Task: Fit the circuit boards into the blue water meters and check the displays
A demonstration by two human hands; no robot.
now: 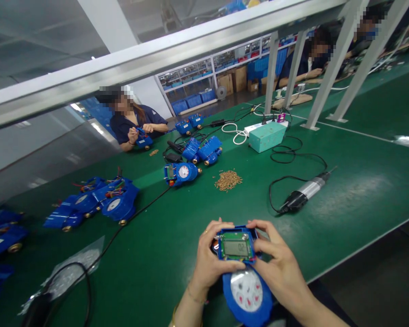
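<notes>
Green matting covers a long factory bench (344, 200) under a grey steel frame, with other workers seated at 11 and 1 o'clock. At 6 o'clock, close to the body, both hands hold a blue meter (243, 272): the left hand (209, 261) wraps its left side, thumb on the display rim, and the right hand (276, 263) closes on the right side, fingertips at the top edge. It looks rigid and fairly heavy for its size, with a plastic shell over a metal body; the exposed screen board seems fragile, so the housing edges are the safer hold. A screwdriver (305, 193) lies at 1 o'clock, a screw pile (227, 180) at 12, and more meters (102, 204) at 10.
</notes>
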